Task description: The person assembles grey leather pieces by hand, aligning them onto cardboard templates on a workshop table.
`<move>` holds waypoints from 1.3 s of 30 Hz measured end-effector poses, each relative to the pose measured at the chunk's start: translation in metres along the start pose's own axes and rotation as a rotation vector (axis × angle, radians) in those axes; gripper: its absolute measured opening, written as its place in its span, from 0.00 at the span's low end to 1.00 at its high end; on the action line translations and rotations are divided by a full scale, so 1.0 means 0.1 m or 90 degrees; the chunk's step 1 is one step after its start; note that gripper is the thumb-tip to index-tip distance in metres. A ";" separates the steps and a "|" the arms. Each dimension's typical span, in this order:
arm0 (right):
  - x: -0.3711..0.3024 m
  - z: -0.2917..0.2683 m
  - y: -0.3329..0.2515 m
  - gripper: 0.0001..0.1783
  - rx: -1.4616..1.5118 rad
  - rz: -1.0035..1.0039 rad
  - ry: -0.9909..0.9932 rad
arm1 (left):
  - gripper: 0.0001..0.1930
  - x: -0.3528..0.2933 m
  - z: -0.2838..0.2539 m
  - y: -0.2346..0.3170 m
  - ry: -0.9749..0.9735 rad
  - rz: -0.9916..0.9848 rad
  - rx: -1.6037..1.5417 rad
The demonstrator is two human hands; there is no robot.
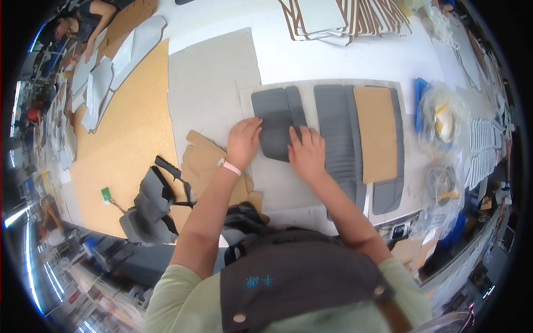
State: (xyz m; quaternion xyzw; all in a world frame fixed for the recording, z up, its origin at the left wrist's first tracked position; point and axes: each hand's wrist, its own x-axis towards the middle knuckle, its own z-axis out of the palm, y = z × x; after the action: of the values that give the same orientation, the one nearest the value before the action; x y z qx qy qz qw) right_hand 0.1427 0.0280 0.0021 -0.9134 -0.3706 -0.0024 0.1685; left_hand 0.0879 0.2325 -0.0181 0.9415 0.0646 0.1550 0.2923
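A dark grey padded panel (pixel 276 119) with stitched seams lies on a light grey board (pixel 294 191) in front of me. My left hand (pixel 244 143) is closed at the panel's left edge, fingers pressed together on it. My right hand (pixel 308 152) lies over the panel's right edge, fingers stretched out and a little apart. To the right lie larger dark grey ribbed panels (pixel 336 130), apart from the one at my hands. On top of them rests a tan rectangular board (pixel 376 133) with rounded corners.
Brown cardboard pieces (pixel 208 166) and dark grey scraps (pixel 147 202) lie left of my forearm. Brown-edged white panels (pixel 322 16) are stacked at the back. Plastic-wrapped rolls (pixel 443 119) stand at right. Another person (pixel 91 22) works at the far left.
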 end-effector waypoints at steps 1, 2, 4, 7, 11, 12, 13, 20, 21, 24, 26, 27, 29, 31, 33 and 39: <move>0.03 0.01 0.00 0.26 0.000 0.001 0.000 | 0.11 0.04 -0.01 0.00 0.017 -0.008 0.014; 0.07 0.03 0.00 0.28 -0.009 -0.034 0.001 | 0.12 0.07 -0.01 0.00 0.034 -0.016 0.029; 0.12 0.07 0.00 0.29 -0.018 -0.069 0.003 | 0.12 0.12 -0.03 -0.03 0.014 0.019 0.047; 0.14 0.15 0.02 0.34 -0.018 -0.046 -0.052 | 0.12 0.12 -0.01 -0.01 -0.015 0.070 0.084; 0.14 0.23 0.04 0.38 0.011 -0.024 -0.100 | 0.11 0.10 0.04 -0.07 -0.015 0.070 0.078; 0.14 0.24 0.04 0.39 0.014 -0.022 -0.100 | 0.11 0.11 0.04 -0.08 -0.016 0.070 0.077; 0.13 0.24 0.04 0.39 0.014 -0.021 -0.101 | 0.10 0.12 0.04 -0.09 -0.014 0.064 0.069; 0.14 0.24 0.04 0.39 0.012 -0.012 -0.118 | 0.08 0.18 0.03 -0.12 -0.010 0.019 0.039; 0.14 0.24 0.04 0.39 0.013 -0.011 -0.121 | 0.08 0.19 0.03 -0.13 -0.010 0.019 0.039; 0.14 0.24 0.03 0.39 0.011 -0.009 -0.123 | 0.07 0.21 0.03 -0.14 -0.026 0.010 0.055; 0.14 0.24 0.03 0.39 0.012 -0.007 -0.125 | 0.07 0.22 0.03 -0.15 -0.028 0.007 0.066; 0.14 0.24 0.03 0.39 0.014 -0.005 -0.127 | 0.07 0.22 0.04 -0.14 -0.028 0.008 0.066; 0.14 0.24 0.03 0.40 0.010 -0.003 -0.130 | 0.06 0.22 0.04 -0.14 -0.028 0.000 0.063; 0.14 0.22 0.02 0.40 0.008 -0.002 -0.133 | 0.06 0.22 0.04 -0.15 -0.025 -0.001 0.065; 0.15 0.20 0.00 0.39 0.002 -0.007 -0.127 | 0.06 0.22 0.05 -0.15 -0.022 -0.003 0.067; 0.19 0.20 -0.06 0.36 -0.008 -0.118 -0.103 | 0.05 0.22 0.06 -0.14 -0.004 -0.002 0.051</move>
State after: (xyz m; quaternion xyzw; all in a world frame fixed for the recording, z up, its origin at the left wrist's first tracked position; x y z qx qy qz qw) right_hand 0.1496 0.0510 -0.0126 -0.8736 -0.4655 0.0533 0.1316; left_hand 0.1104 0.2460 -0.0250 0.9529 0.0711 0.1487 0.2546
